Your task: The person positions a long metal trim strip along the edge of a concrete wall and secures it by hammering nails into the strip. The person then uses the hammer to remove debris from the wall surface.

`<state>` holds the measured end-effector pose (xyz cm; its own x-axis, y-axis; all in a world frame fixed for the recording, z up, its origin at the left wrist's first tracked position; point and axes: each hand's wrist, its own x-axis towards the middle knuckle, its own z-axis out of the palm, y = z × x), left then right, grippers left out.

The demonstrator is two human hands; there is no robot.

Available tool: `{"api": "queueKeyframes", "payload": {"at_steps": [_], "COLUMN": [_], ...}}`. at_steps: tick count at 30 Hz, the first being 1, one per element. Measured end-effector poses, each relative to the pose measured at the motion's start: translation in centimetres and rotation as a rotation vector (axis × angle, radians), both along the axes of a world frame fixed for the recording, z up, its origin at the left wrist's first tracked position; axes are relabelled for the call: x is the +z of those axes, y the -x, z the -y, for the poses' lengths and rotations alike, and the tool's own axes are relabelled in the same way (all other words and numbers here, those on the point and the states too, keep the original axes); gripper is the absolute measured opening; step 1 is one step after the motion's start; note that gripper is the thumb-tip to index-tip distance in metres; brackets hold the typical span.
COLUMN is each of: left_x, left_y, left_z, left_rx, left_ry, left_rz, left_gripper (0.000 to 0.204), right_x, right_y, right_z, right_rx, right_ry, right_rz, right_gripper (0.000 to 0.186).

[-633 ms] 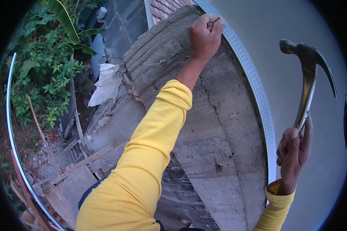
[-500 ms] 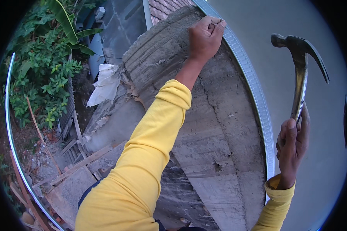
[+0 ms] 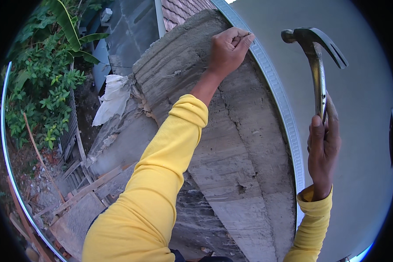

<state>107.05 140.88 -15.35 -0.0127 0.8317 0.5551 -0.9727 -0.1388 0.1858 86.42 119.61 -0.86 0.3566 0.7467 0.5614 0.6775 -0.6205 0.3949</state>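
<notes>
My left hand (image 3: 230,49), fingers closed in a pinch, is at the pale ridged strip (image 3: 273,81) along the edge of the rough concrete (image 3: 236,144). A tiny dark thing at the fingertips is too small to name. My right hand (image 3: 323,146) grips a metal claw hammer (image 3: 316,65) upright at the right, its head raised level with my left hand and over the smooth grey surface (image 3: 353,131) in the picture.
Leafy plants (image 3: 43,96), a grey structure (image 3: 131,35) and red roof tiles (image 3: 183,11) show beyond the concrete. A white torn sheet (image 3: 111,98) hangs at its left edge. Wooden boards (image 3: 83,194) and a curved pale rail (image 3: 8,153) lie lower left.
My right hand has risen and moved left, bringing the hammer head closer to my left hand. My left hand appears slightly lower, and the whole view has shifted a little.
</notes>
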Motion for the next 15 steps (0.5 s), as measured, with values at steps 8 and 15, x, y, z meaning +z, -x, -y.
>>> {"api": "queueKeyframes", "payload": {"at_steps": [8,15], "left_x": [0.0,-0.1], "left_y": [0.5,1.2], "left_z": [1.6,2.9], "left_rx": [-0.005,-0.008], "left_ry": [-0.066,-0.134], "left_rz": [0.024,0.044], "left_gripper": [0.016,0.014], "right_x": [0.1,0.1], "right_y": [1.0,1.0], "right_z": [1.1,2.2], "right_rx": [-0.091,-0.080], "right_ry": [-0.030,-0.024], "right_rz": [-0.045,-0.016], "right_gripper": [0.050,0.050]}}
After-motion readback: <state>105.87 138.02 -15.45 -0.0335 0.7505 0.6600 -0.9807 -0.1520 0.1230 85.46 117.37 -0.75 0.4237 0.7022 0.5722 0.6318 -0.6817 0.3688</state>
